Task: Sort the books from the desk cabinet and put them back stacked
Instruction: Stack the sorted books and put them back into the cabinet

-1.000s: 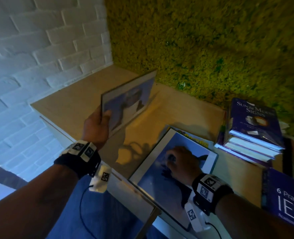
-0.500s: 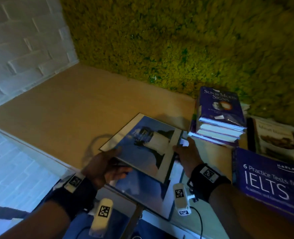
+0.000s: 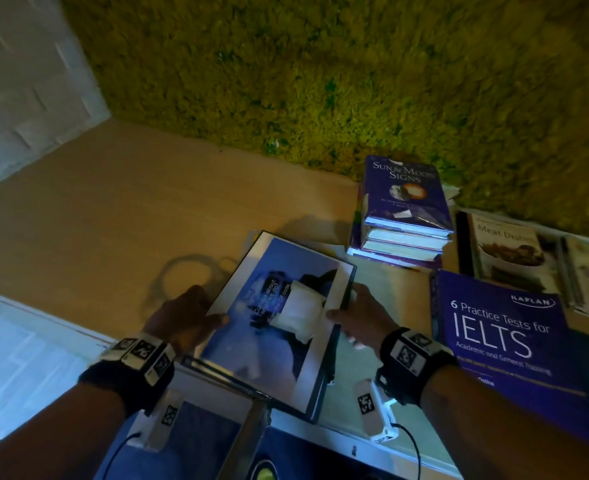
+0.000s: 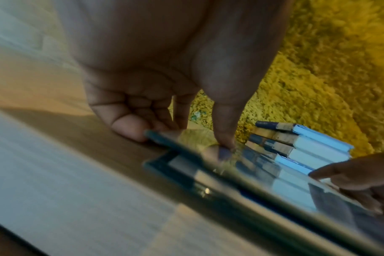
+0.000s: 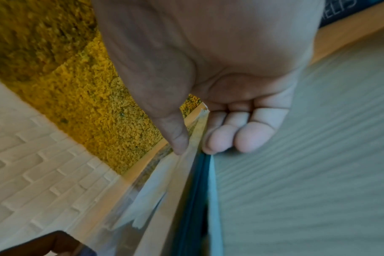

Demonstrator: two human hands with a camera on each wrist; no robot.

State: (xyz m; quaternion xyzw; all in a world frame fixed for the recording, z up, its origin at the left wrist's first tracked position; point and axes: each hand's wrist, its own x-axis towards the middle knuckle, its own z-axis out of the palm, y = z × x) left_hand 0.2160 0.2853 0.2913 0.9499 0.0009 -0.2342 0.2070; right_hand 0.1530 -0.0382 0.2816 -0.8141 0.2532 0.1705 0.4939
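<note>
Nearest, the left hand (image 3: 182, 315) and right hand (image 3: 359, 315) each grip an opposite side edge of a thin glossy blue-and-white hardcover book (image 3: 279, 317), thumbs on its cover, fingers curled beneath. It sits on other flat books at the front edge of the light wooden desk (image 3: 113, 209). Right lies a purple IELTS workbook (image 3: 500, 330); farther back, a stack of purple books (image 3: 404, 216) stands beside the green moss wall (image 3: 320, 71).

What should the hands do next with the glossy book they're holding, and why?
Probably square it up: both the left hand and right hand pinch the glossy book at its edges, and it lies skewed on the similar book beneath.
</note>
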